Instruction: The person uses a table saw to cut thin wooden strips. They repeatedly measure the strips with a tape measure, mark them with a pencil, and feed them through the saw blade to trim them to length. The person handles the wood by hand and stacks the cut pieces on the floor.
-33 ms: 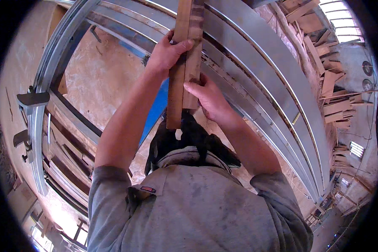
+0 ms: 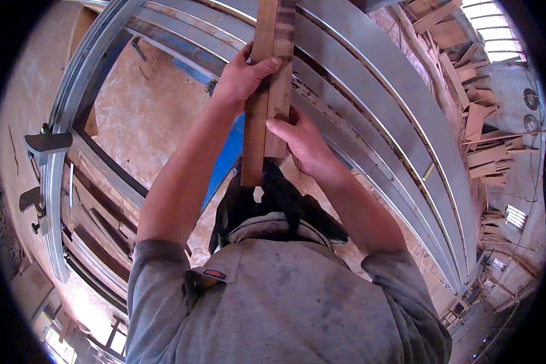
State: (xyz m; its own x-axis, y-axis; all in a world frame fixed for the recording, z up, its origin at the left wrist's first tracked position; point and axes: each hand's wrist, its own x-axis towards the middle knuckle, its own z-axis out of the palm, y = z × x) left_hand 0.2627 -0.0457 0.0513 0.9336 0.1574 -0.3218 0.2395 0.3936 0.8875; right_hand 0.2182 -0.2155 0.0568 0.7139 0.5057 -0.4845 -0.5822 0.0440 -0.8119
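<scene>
Hardly anything has moved: at twelve o'clock, the left hand (image 2: 247,77) clasps two wooden boards (image 2: 279,91) side by side; the right hand (image 2: 304,141) grips their right side; grey desk (image 2: 370,39) at one.

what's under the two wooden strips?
Visible past the edges of the wooden strips: grey metal table farther up, dark clothing at the near end. Directly beneath is covered, can't tell.

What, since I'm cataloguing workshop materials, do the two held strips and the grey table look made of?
Left strip: likely bare wood, matte brown. Right strip: likely unpainted wood too, brown with dark blotches. Grey table: probably smooth metal, given its bright, shiny edges.
</scene>
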